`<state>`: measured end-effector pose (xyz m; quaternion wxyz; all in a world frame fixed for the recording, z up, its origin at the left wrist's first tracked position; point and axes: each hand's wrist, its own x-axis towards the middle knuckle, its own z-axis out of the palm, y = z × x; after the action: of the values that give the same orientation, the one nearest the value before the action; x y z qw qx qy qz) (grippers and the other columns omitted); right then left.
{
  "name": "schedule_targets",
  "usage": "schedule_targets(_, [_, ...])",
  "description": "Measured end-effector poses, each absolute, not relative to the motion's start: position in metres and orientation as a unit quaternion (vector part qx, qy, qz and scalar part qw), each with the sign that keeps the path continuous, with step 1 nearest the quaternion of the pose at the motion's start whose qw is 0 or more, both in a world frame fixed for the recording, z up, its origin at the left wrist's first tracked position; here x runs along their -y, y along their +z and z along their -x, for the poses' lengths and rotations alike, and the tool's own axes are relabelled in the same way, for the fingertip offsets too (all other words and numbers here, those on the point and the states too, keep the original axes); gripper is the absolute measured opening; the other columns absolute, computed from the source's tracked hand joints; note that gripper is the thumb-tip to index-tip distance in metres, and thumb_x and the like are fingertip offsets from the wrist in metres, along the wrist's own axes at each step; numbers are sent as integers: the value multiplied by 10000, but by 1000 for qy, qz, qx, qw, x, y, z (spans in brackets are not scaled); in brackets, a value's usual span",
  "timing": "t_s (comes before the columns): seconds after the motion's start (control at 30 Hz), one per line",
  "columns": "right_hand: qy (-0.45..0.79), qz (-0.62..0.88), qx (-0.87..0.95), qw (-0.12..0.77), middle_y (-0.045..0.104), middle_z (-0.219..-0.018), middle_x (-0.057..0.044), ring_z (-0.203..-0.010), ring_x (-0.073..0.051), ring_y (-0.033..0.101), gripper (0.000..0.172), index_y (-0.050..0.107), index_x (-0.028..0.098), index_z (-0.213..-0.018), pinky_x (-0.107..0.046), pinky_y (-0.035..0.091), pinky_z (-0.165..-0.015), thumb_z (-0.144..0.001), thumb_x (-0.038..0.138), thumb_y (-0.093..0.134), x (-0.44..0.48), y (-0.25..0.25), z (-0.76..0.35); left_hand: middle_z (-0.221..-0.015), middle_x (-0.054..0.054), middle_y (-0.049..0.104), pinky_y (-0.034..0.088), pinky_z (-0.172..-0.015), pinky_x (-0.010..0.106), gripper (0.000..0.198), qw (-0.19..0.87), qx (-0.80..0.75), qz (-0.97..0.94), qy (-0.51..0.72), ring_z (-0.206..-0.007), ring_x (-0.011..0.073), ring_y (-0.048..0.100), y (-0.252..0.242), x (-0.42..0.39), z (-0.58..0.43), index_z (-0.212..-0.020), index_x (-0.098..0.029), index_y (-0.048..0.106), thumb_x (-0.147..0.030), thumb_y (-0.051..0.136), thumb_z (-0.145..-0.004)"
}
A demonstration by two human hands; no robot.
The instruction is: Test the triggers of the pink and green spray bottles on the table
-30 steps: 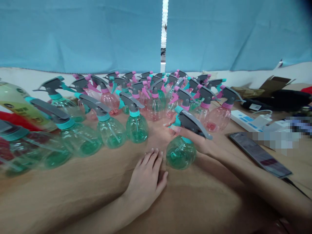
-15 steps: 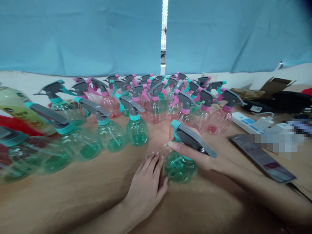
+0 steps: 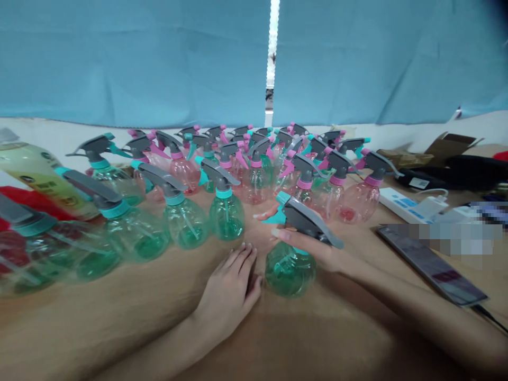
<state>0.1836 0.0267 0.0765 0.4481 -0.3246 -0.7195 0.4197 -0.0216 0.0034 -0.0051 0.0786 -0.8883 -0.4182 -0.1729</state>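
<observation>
1. As we looked down at the tan tabletop, the right hand was closed around the grey trigger head of a green spray bottle, its fingers curled firmly over the top. The bottle stood nearly upright, and we could not tell whether its base touched the table.
2. That green spray bottle was in front of the crowd of other bottles, just beside the left hand.
3. The left hand lay open and palm down on the tabletop, its fingers slightly spread, and it held nothing. Its fingertips were near a second green bottle.
4. Behind the hands, many spray bottles stood packed in loose rows, some green and some pink, with teal or pink collars and triggers. Several green ones lay on their sides at the left, beside a large yellow-green bottle and a red cloth.
5. To the right we saw a white power strip and a dark phone (part of the area beside it was pixelated), with a black bag and torn cardboard beyond. A blue curtain hung behind everything.
</observation>
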Motion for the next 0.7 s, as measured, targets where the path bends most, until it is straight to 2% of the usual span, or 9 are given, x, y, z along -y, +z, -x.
schedule_targets(0.13, [469, 281, 707, 449, 602, -1016, 3, -788, -119, 599, 243, 577, 274, -1067, -261, 493, -735, -839, 328, 642, -31, 74, -177, -1302, 176, 574, 441, -1009, 437, 418, 82, 415, 890, -169, -1235, 276, 515, -4, -1, 20, -1271, -36, 500, -219, 418, -904])
schedule_targets(0.2, [487, 261, 704, 446, 602, -1080, -11, -808, -121, 604, 250, 573, 258, -1068, -272, 498, -762, -836, 319, 645, -33, 74, -173, -1300, 170, 577, 438, -1015, 440, 387, 83, 414, 891, -165, -1244, 272, 509, -3, -1, 20, -1248, -49, 515, -179, 399, -902])
schedule_targets(0.43, [522, 231, 696, 437, 606, -1084, -23, -706, -111, 602, 247, 587, 247, -1036, -276, 501, -665, -813, 331, 652, -36, 77, -165, -1278, 176, 593, 472, -991, 396, 489, 89, 405, 896, -157, -1250, 240, 507, -6, -2, 21, -1290, -25, 434, -18, 344, -810])
schedule_targets(0.7, [512, 225, 711, 427, 614, -1095, -34, -727, -115, 611, 245, 574, 238, -1034, -278, 485, -697, -833, 366, 633, -36, 78, -168, -1304, 187, 570, 447, -1016, 400, 491, 91, 404, 899, -141, -1276, 248, 476, -7, -3, 20, -1298, -20, 420, -17, 350, -812])
